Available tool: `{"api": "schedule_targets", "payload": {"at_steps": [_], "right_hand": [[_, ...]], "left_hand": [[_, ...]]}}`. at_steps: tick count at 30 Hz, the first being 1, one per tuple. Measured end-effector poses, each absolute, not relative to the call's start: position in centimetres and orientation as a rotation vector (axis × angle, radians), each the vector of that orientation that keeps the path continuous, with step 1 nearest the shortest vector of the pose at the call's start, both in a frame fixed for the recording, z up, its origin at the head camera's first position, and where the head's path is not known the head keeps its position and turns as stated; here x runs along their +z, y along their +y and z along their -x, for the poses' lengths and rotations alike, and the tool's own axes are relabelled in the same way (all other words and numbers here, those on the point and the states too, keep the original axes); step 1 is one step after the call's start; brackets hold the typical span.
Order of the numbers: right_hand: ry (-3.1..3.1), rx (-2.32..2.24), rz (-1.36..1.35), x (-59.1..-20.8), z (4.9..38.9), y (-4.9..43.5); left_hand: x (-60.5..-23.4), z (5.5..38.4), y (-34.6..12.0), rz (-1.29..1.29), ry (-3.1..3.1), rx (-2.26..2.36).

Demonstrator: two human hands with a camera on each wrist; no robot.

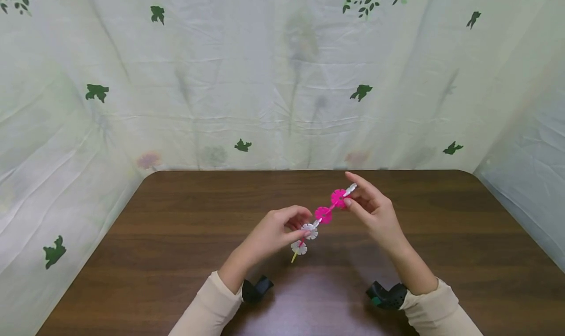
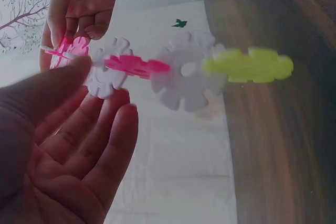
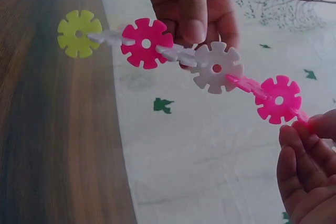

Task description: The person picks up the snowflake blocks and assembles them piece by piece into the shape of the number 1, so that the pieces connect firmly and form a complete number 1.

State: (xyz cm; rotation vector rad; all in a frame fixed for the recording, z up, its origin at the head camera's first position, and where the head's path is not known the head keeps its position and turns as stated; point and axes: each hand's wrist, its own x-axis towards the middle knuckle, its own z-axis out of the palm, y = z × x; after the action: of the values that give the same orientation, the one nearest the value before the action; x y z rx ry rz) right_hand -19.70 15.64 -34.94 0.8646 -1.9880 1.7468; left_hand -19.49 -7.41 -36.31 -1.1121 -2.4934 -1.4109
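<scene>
Both hands hold up a chain of notched, flower-shaped plastic discs slotted together, slanting above the table. My left hand (image 1: pixel 275 228) pinches a white disc (image 1: pixel 310 232) near the chain's middle between thumb and fingers. Toward the upper end, my right hand (image 1: pixel 377 211) grips a pink disc (image 1: pixel 338 198) with thumb and fingertips; a white disc (image 1: pixel 350 189) sticks out beyond it. A yellow disc (image 3: pixel 79 34) ends the chain on the left-hand side. Between lie pink discs (image 3: pixel 279 100) and white discs (image 3: pixel 217 68), alternately flat-on and edge-on in the right wrist view.
A brown wood-grain table (image 1: pixel 185 257) spreads beneath the hands. Behind it and at both sides hangs a pale curtain (image 1: pixel 247 81) with green leaf and bird shapes. A dark wrist device (image 1: pixel 257 290) sits on the left wrist, another device (image 1: pixel 386 296) on the right.
</scene>
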Motion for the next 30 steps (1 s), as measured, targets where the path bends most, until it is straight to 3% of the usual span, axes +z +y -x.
{"api": "schedule_targets", "payload": {"at_steps": [13,20,30], "right_hand": [[-1.964,1.848,-0.748,-35.6,19.9,14.9],[-1.973,1.836,-0.760,-36.2,20.0,14.5],[-1.998,1.943,-0.708,-37.5,20.6,14.2]], "left_hand": [[-37.0,19.0,-6.4,1.184,-2.546,-1.540],[-35.3,17.4,-5.6,1.174,-2.479,-1.657],[-36.2,16.8,-4.2,0.972,-2.429,-2.046]]}}
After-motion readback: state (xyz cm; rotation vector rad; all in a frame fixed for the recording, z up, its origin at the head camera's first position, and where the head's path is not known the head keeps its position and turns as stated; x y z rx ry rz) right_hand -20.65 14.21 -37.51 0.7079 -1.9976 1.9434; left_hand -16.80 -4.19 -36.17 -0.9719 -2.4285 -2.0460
